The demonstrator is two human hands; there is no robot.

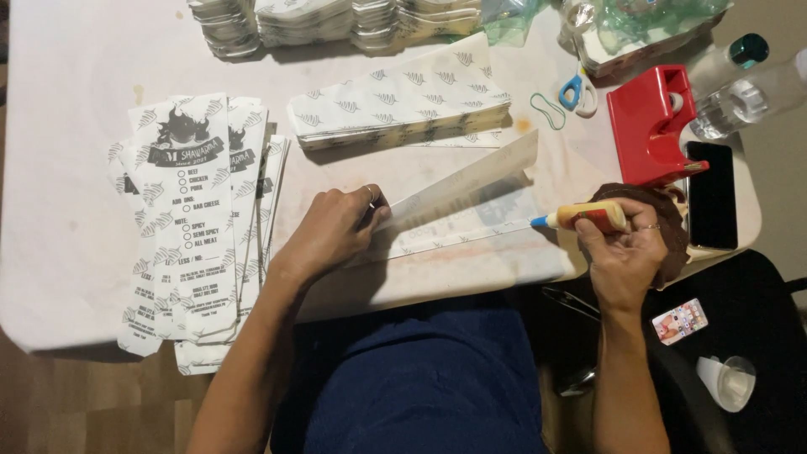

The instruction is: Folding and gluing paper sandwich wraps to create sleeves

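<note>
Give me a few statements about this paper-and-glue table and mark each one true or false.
1. The right hand holds a yellow glue bottle with a blue tip. True.
2. The left hand rests on the red tape dispenser. False: it presses on the folded paper sheet; the dispenser stands apart, at the far right.
3. A black phone lies at the table's right edge. True.
4. The blue-handled scissors are in the right hand. False: they lie on the table beside a green rubber band.
5. A stack of printed sheets lies left of the left hand. True.
</note>
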